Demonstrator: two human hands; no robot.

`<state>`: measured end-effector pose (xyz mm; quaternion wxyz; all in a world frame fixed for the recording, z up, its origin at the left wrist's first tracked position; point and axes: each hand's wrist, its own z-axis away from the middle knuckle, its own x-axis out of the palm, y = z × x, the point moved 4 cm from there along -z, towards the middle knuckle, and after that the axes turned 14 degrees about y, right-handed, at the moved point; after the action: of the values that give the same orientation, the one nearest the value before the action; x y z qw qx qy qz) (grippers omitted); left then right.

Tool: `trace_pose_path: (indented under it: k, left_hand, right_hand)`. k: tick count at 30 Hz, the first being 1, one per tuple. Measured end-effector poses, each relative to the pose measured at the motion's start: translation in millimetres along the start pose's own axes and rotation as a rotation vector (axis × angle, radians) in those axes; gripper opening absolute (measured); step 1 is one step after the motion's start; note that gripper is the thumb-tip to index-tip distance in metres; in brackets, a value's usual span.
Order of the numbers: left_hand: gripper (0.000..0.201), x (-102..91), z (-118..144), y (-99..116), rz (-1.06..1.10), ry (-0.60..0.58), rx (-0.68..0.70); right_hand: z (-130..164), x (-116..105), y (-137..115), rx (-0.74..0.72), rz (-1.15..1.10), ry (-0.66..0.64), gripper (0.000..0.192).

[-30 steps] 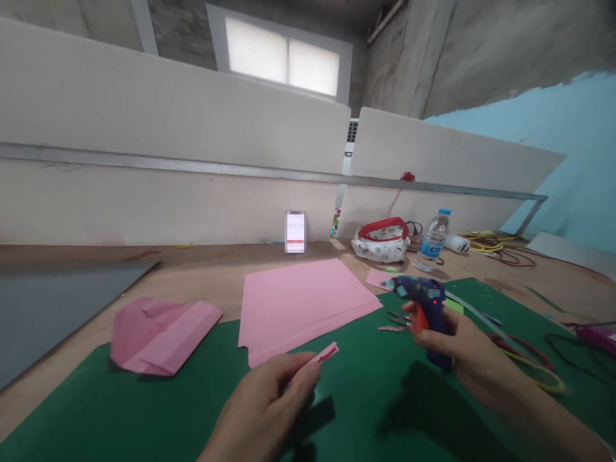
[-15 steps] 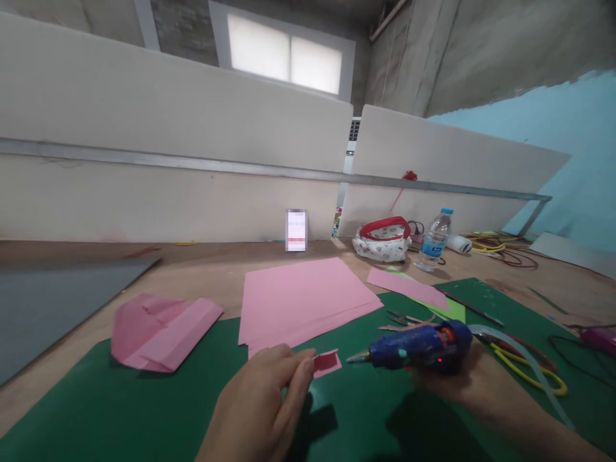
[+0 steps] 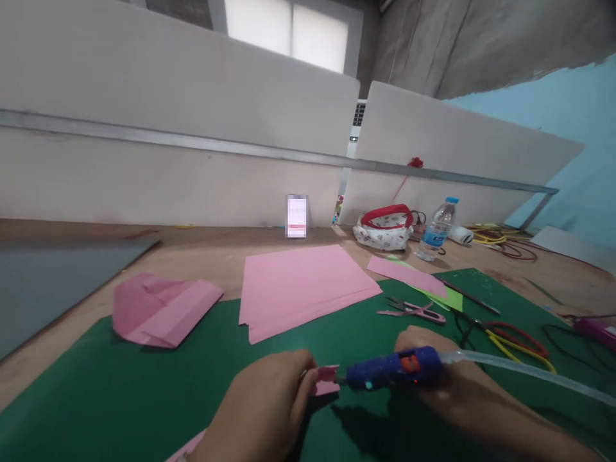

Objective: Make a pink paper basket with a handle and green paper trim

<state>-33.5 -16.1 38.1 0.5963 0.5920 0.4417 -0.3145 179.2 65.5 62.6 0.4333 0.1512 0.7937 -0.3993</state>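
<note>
Between thumb and fingers, my left hand (image 3: 269,401) pinches a small folded piece of pink paper (image 3: 327,387) above the green cutting mat (image 3: 144,398). My right hand (image 3: 447,385) is wrapped round a blue hot glue gun (image 3: 394,371), whose nozzle meets the open end of the paper piece. A clear glue stick (image 3: 510,362) trails from the back of the gun. Farther back lie a stack of pink paper sheets (image 3: 298,282) and, at the left, a folded pink paper shape (image 3: 166,311).
Pink-handled thread snips (image 3: 423,311) and scissors with red and yellow handles (image 3: 520,346) lie at the right. Behind are a pink strip (image 3: 407,276), a white pouch (image 3: 382,237), a water bottle (image 3: 436,231) and an upright phone (image 3: 296,217). A grey board (image 3: 62,289) sits far left.
My right hand has brought the glue gun left and down until its nozzle meets the paper piece. My left hand still holds that piece. The view has tilted slightly down.
</note>
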Motion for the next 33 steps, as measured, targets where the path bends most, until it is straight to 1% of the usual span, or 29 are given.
trace_pose_path:
  k: [4, 8, 13, 16, 19, 21, 27, 30, 33]
  left_hand:
    - [0.030, 6.7, -0.1, 0.2, -0.030, -0.028, 0.001]
    - [0.028, 9.8, 1.9, -0.3, -0.039, -0.048, 0.020]
    - [0.027, 12.0, 2.7, 0.7, -0.061, -0.042, 0.037]
    - [0.028, 14.9, 2.5, 2.4, -0.076, -0.042, 0.067]
    - [0.027, 17.1, 3.5, 3.3, -0.096, -0.041, 0.089]
    - [0.027, 17.5, 4.3, 3.8, -0.112, -0.030, 0.099]
    - [0.024, 19.4, 3.5, 3.5, -0.135, -0.004, 0.123]
    - [0.023, 20.8, 3.8, 2.4, -0.141, 0.003, 0.132]
    - [0.022, 21.5, 4.8, 1.9, -0.147, 0.014, 0.142]
  right_hand:
    - [0.0, 4.2, -3.9, 0.022, 0.120, -0.074, 0.004]
    - [0.4, 8.7, -0.5, 0.049, 0.164, -0.087, 0.008]
    - [0.7, 13.0, 0.5, 0.055, 0.210, -0.105, 0.011]
    - [0.9, 13.0, -1.2, 0.019, 0.218, -0.125, 0.008]
    - [0.9, 11.6, -3.1, -0.031, 0.179, -0.146, 0.009]
    - [0.3, 11.5, -4.7, -0.036, 0.164, -0.165, 0.009]
    - [-6.4, 13.0, -17.4, -0.018, 0.328, -0.146, 0.012]
    - [-13.0, 8.8, -25.5, -0.060, 0.365, -0.150, 0.014]
    - [-19.9, 2.2, -32.4, -0.140, 0.361, -0.187, 0.015]
